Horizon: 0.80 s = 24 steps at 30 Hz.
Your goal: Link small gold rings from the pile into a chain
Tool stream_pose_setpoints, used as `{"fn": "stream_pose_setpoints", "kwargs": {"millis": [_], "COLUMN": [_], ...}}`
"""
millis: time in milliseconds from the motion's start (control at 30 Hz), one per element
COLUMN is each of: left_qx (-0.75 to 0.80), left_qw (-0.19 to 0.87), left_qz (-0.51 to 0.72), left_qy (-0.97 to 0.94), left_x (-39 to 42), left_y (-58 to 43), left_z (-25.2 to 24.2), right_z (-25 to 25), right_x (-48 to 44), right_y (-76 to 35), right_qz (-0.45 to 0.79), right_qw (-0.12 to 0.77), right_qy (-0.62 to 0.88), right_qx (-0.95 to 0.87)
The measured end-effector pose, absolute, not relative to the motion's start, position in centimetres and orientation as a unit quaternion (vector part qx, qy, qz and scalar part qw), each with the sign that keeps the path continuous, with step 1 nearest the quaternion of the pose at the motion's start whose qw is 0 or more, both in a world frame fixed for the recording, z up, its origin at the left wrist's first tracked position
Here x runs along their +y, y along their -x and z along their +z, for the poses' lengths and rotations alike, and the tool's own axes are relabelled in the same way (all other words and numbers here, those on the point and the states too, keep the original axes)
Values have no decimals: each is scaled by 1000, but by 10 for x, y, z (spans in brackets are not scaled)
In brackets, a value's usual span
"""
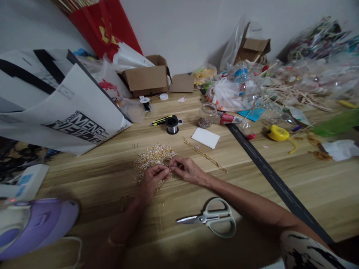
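Both hands meet over the wooden table at the near edge of a heap of gold and silver beaded strands (153, 154). My left hand (154, 177) is pinched closed, and a short gold chain (158, 188) hangs below its fingers. Fingertips of my right hand (186, 170) press together close to the left ones. Whatever lies between the right fingers is too small to make out. Beyond the right hand a longer gold chain (206, 154) lies stretched out. Scissors with pale green handles (215, 218) rest nearer to me, below the right forearm.
A wire spool (172, 125) and yellow-black cutter (159, 120) lie behind the heap, near a white pad (205, 138) and a jar of beads (206, 116). A black metal strip (269, 173) and tape measure (278, 133) are right. A large bag (67, 108) and purple appliance (47, 224) stand left.
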<state>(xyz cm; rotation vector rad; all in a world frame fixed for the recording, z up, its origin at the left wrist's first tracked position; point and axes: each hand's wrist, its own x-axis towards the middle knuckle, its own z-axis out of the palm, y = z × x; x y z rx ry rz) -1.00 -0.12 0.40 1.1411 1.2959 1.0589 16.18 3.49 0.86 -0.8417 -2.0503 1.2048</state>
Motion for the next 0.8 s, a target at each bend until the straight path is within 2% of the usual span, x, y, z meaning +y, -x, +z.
{"fn": "stream_pose_setpoints", "kwargs": {"millis": [267, 633, 800], "left_qx": [552, 551, 555], "left_qw": [522, 521, 520], "left_qz": [438, 428, 421], "left_qy": [-481, -492, -494], "left_x": [0, -1, -2], "left_y": [10, 8, 7], "left_z": [6, 3, 6], "right_z": [11, 10, 8], "right_x": [34, 34, 36], "right_y": [-162, -163, -163], "right_qz": [483, 399, 405], "right_qw": [286, 305, 299], "right_qy": [293, 276, 293], "right_qx": [-774, -819, -813]}}
